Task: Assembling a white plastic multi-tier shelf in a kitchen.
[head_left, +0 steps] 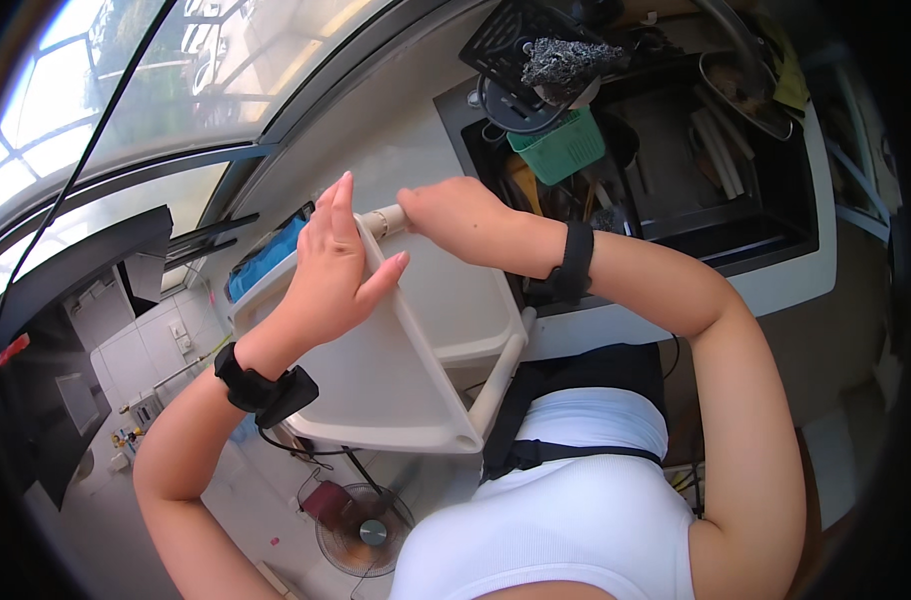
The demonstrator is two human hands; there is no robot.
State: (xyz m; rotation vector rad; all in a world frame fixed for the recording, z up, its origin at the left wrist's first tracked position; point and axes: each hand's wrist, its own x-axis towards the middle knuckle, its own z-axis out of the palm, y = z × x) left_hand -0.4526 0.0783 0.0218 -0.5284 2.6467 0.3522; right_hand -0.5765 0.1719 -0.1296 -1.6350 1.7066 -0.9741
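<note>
A white plastic shelf rack [381, 385] stands tilted in front of me, its two panels joined by short round posts. My left hand [328, 260] lies against the near panel's upper corner, fingers stretched up and thumb apart. My right hand [461, 218] is closed around the end of a cream-coloured post [381, 221] at that same corner. Another post [500, 378] joins the panels at the lower right corner. The right hand's fingertips are partly hidden behind the hand itself.
On the right is a dark sink [776, 250] set in a white counter [716, 300]. A green basket [561, 148] and a steel-wire scrubber [566, 62] sit at its left side. Below stands a floor fan [371, 532]. A window [236, 70] runs along the upper left.
</note>
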